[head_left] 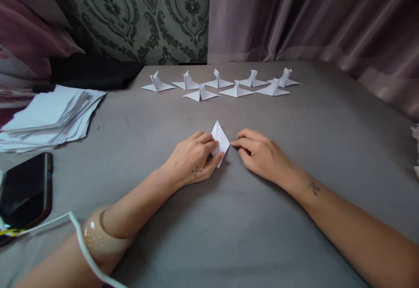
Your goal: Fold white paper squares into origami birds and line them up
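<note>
A small folded white paper (pixel 221 139), kite-shaped with a pointed top, rests on the grey cloth surface (pixel 229 218) between my hands. My left hand (pixel 193 159) pinches its left and lower edge with thumb and fingers. My right hand (pixel 260 155) lies just to the right, its fingertips touching the paper's right corner. A beige bangle (pixel 98 235) is on my left wrist.
Several finished white paper figures (pixel 225 85) stand in two rows farther back. A stack of white sheets (pixel 49 118) lies at the left, a black phone (pixel 24 194) with a white cable (pixel 81 248) at the near left. Curtains hang behind and to the right.
</note>
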Demonstrator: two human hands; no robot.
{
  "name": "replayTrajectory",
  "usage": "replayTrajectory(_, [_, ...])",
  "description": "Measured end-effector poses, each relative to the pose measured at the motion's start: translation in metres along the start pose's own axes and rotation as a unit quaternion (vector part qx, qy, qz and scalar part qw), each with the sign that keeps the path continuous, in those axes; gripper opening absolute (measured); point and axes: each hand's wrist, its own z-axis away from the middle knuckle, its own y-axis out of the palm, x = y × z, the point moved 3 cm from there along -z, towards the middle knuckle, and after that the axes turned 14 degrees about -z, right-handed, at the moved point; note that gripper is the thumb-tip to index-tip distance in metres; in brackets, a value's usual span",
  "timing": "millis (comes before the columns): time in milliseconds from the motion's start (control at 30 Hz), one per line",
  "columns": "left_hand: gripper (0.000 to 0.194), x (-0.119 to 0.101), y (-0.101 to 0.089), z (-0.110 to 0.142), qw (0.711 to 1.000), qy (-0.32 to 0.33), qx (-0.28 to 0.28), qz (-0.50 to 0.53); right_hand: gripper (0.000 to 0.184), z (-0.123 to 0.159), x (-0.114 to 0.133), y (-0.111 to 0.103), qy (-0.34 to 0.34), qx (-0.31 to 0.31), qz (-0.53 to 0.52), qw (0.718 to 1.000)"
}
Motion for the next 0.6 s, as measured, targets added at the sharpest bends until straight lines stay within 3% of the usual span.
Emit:
replayTrajectory(133, [0.050, -0.006, -0.001, -0.005, 0.998, -0.051, 0.013, -0.022, 0.034, -0.002, 0.007, 0.003, 0.055, -0.054, -0.040, 0.996])
replayTrajectory(233, [0.043, -0.009, 0.000, -0.005, 0.995, -0.089, 0.009, -0.051, 0.041, -0.004, 0.007, 0.007, 0.125, -0.083, -0.119, 0.982])
replayTrajectory(300, [0.034, -0.010, 0.000, -0.004, 0.993, -0.103, 0.000, -0.058, 0.041, -0.005, 0.005, 0.010, 0.173, -0.101, -0.210, 0.957])
replayTrajectory(400, [0.023, -0.010, 0.001, -0.001, 0.992, -0.108, -0.022, -0.056, 0.037, -0.007, 0.003, 0.015, 0.223, -0.126, -0.365, 0.895])
replayTrajectory(500, [0.027, -0.009, 0.003, 0.001, 0.989, -0.133, -0.050, -0.027, 0.036, -0.010, 0.009, 0.017, 0.215, -0.150, -0.460, 0.849])
replayTrajectory(600, [0.037, -0.005, 0.004, 0.003, 0.979, -0.193, -0.064, 0.014, 0.037, -0.013, 0.020, 0.017, 0.158, -0.151, -0.501, 0.838])
